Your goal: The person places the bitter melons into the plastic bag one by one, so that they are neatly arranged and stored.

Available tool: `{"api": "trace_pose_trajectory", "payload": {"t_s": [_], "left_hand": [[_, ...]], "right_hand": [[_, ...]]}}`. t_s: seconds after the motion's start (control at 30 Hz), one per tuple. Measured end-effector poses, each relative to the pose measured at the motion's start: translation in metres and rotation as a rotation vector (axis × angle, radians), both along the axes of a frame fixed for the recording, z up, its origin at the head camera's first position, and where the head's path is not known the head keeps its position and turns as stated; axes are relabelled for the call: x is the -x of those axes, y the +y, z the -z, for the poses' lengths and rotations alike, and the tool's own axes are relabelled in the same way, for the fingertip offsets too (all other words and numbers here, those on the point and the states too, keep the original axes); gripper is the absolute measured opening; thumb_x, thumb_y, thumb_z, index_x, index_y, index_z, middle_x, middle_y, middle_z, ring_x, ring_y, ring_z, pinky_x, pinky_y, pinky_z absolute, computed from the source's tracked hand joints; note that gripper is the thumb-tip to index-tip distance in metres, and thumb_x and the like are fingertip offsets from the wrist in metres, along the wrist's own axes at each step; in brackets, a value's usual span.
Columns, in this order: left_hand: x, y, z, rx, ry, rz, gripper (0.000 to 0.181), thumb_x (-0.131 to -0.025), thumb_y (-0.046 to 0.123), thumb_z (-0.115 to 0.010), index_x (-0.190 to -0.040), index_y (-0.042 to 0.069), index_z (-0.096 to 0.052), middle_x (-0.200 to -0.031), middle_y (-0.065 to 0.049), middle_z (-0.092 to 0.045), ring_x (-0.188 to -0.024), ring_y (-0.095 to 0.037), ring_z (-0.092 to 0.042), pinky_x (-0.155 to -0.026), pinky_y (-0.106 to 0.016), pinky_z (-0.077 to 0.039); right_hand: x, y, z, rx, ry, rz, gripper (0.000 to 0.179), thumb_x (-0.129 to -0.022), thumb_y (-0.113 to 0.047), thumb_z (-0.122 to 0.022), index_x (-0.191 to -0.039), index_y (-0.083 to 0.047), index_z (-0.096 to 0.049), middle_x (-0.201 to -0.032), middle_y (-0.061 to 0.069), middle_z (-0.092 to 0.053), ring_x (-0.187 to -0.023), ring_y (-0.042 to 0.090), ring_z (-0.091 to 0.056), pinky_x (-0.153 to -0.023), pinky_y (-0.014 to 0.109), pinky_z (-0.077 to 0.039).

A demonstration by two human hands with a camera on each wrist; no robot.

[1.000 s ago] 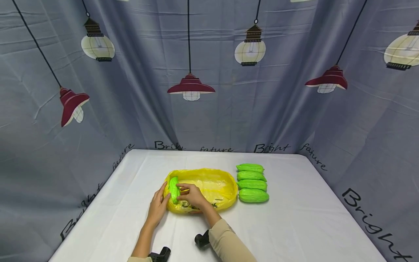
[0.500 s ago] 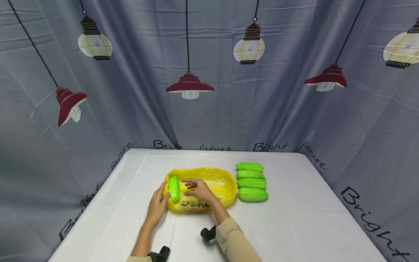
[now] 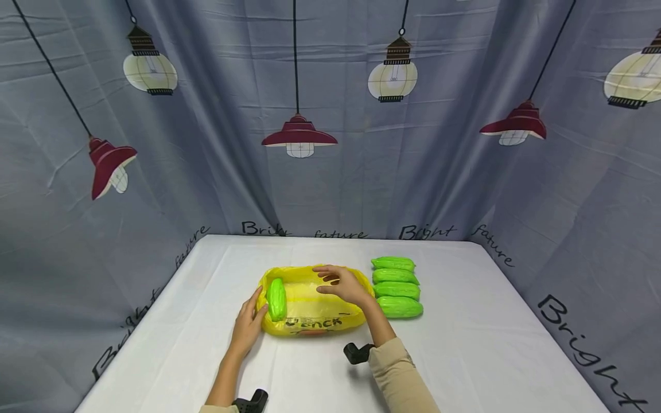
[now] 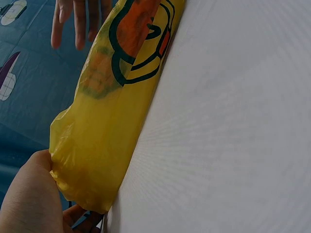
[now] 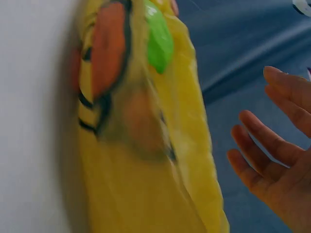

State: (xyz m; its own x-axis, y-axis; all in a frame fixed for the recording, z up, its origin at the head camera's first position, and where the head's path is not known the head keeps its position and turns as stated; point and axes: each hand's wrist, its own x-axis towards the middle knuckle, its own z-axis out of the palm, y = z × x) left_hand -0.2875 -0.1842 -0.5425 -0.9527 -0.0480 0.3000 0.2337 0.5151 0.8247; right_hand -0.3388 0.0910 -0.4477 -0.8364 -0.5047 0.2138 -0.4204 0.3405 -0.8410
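A yellow plastic bag (image 3: 322, 327) forms an open-topped, basin-like shape on the white table, with printing on its near side. Inside its left end lies one bumpy green gourd-like vegetable (image 3: 277, 299). My left hand (image 3: 248, 321) rests against the bag's left end, fingers fairly straight along the outside and thumb by the front corner. In the left wrist view the thumb (image 4: 36, 167) touches the bag's edge; the other fingers are mostly hidden. My right hand (image 3: 343, 284) hovers over the bag's right part, fingers spread and holding nothing. In the right wrist view its fingers (image 5: 262, 136) are apart from the bag.
Several more green gourd-like vegetables (image 3: 397, 289) lie in a column just right of the bag. A white cloth covers the table (image 3: 480, 344). A grey-blue curtain (image 3: 330, 189) with printed lamps hangs behind and at the sides.
My right hand has let go of the green gourd-like vegetable at the bag's left end and moved right, across the bag. My left hand has stayed in place.
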Motion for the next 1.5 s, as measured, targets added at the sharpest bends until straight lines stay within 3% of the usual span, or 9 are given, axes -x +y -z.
{"api": "trace_pose_trajectory", "payload": {"t_s": [0.27, 0.57, 0.87, 1.1, 1.23, 1.5], "left_hand": [[0.000, -0.003, -0.002, 0.015, 0.007, -0.015, 0.052, -0.097, 0.033, -0.046, -0.145, 0.018, -0.032, -0.136, -0.023, -0.038, -0.124, -0.043, -0.035, -0.099, -0.059, -0.028], [0.000, 0.000, 0.002, 0.023, 0.016, -0.009, 0.052, -0.097, 0.033, -0.046, -0.144, 0.015, -0.033, -0.134, -0.024, -0.040, -0.122, -0.044, -0.037, -0.097, -0.060, -0.029], [0.000, 0.001, 0.001, 0.028, 0.008, -0.009, 0.052, -0.097, 0.033, -0.046, -0.144, 0.016, -0.032, -0.135, -0.024, -0.039, -0.123, -0.044, -0.037, -0.097, -0.061, -0.029], [-0.001, 0.001, 0.000, 0.024, 0.010, -0.006, 0.052, -0.097, 0.032, -0.047, -0.144, 0.015, -0.033, -0.136, -0.024, -0.038, -0.124, -0.044, -0.035, -0.098, -0.059, -0.029], [0.000, 0.001, 0.000, 0.023, 0.010, -0.005, 0.052, -0.097, 0.032, -0.046, -0.144, 0.015, -0.032, -0.137, -0.024, -0.038, -0.124, -0.043, -0.035, -0.099, -0.059, -0.028], [-0.001, 0.001, 0.000, 0.021, 0.005, -0.003, 0.052, -0.097, 0.033, -0.046, -0.144, 0.015, -0.033, -0.137, -0.023, -0.037, -0.125, -0.043, -0.034, -0.099, -0.059, -0.027]], "right_hand": [[-0.001, 0.048, -0.008, 0.030, 0.042, 0.085, 0.048, -0.084, -0.011, -0.068, -0.129, -0.003, -0.053, -0.125, 0.018, -0.054, -0.110, 0.038, -0.051, -0.094, 0.051, -0.039], [-0.001, 0.110, 0.011, 0.042, -0.055, 0.216, 0.049, -0.084, -0.009, -0.068, -0.130, -0.007, -0.052, -0.128, 0.022, -0.051, -0.113, 0.040, -0.049, -0.090, 0.045, -0.044], [-0.012, 0.151, 0.023, 0.038, -0.047, 0.209, 0.052, -0.085, -0.009, -0.066, -0.133, -0.002, -0.047, -0.126, 0.022, -0.052, -0.112, 0.040, -0.050, -0.089, 0.042, -0.046], [-0.029, 0.159, 0.016, 0.056, -0.031, 0.173, 0.052, -0.085, 0.000, -0.064, -0.132, 0.006, -0.044, -0.123, 0.031, -0.050, -0.110, 0.048, -0.048, -0.089, 0.050, -0.044], [-0.026, 0.166, 0.030, 0.036, -0.030, 0.165, 0.055, -0.085, -0.008, -0.066, -0.134, 0.002, -0.045, -0.122, 0.026, -0.053, -0.111, 0.043, -0.050, -0.089, 0.046, -0.045], [-0.025, 0.169, 0.041, -0.007, -0.019, 0.142, 0.054, -0.083, -0.007, -0.068, -0.132, 0.003, -0.047, -0.122, 0.024, -0.055, -0.114, 0.041, -0.049, -0.096, 0.056, -0.035]]}}
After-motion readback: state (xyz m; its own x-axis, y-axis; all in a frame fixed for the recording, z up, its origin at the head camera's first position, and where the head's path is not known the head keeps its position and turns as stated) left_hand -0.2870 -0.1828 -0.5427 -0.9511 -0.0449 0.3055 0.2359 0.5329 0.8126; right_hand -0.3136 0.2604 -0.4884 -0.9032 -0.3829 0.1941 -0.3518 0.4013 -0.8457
